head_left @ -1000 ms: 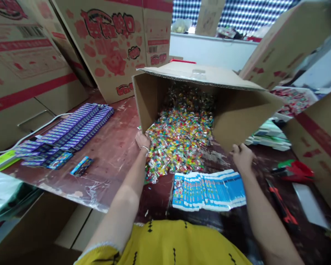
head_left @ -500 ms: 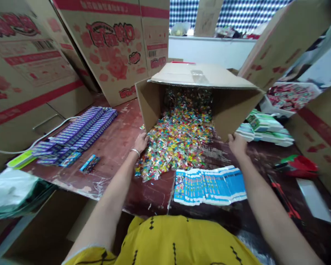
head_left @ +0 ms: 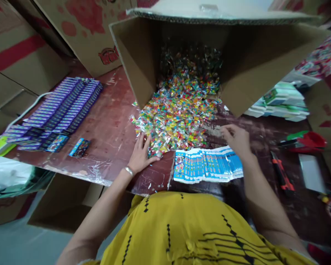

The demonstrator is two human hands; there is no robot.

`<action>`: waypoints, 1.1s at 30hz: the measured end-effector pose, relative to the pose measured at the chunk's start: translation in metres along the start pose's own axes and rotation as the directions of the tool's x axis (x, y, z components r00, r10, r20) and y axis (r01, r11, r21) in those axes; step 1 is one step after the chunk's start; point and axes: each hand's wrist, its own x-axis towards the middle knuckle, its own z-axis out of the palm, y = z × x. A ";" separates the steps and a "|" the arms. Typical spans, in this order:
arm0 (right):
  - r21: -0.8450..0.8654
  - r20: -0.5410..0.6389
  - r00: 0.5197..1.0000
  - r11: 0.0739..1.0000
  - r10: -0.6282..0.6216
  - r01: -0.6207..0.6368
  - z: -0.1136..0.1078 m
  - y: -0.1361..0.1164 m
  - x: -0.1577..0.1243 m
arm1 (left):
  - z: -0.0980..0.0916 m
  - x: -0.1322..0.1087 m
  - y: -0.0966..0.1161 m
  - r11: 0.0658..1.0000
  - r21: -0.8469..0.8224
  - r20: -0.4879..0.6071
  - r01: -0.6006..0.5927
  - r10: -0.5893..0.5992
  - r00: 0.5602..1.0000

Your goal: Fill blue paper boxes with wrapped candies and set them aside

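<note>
Small clear-wrapped colourful candies (head_left: 179, 114) spill from a cardboard box (head_left: 248, 70) lying on its side, its mouth facing me. My left hand (head_left: 141, 154) lies with fingers spread at the near left edge of the pile, touching the outermost pieces. To the right of the pile, my right hand (head_left: 237, 140) hovers over the table with its fingers curled together; whether something small is between them I cannot make out. Just below that hand, a row of overlapping blue packets (head_left: 206, 165) lies near the table's front edge.
Purple boxes (head_left: 63, 106) stand in rows at left, beside one small blue box (head_left: 79, 147). Green-white packs (head_left: 285, 99), a red-handled tool (head_left: 283, 173) and a red object (head_left: 314, 142) lie right. An open carton (head_left: 60, 206) sits below the table's left edge.
Both hands have let go of the box's lower flaps. The left moved down to the pile's edge, the right came inward. The view has tilted down and closer to the box.
</note>
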 end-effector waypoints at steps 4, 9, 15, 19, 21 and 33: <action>0.179 0.062 0.994 0.981 -0.089 0.077 0.015 -0.055 -0.036 | 0.022 0.045 0.010 1.000 -0.015 -0.069 -0.001 0.000 0.998; 0.280 0.146 0.969 0.948 -0.197 0.150 0.029 -0.096 -0.054 | 0.033 0.082 0.016 0.999 -0.033 -0.071 -0.016 0.014 0.997; 0.258 0.207 0.937 0.940 -0.280 0.224 0.038 -0.104 -0.065 | 0.018 0.062 0.026 0.998 -0.047 -0.050 0.033 -0.035 0.998; 0.236 0.194 0.965 0.963 -0.178 0.131 0.039 -0.076 -0.080 | 0.001 0.025 0.027 0.998 -0.050 -0.076 0.025 -0.029 0.997; 0.223 0.215 0.969 0.972 -0.122 0.073 0.040 -0.061 -0.089 | -0.009 0.013 0.017 0.995 -0.087 -0.132 0.057 -0.069 0.989; 0.275 0.204 0.979 0.960 -0.016 -0.042 0.031 -0.068 -0.100 | -0.025 0.128 -0.085 0.909 -0.285 -0.295 0.304 -0.385 0.875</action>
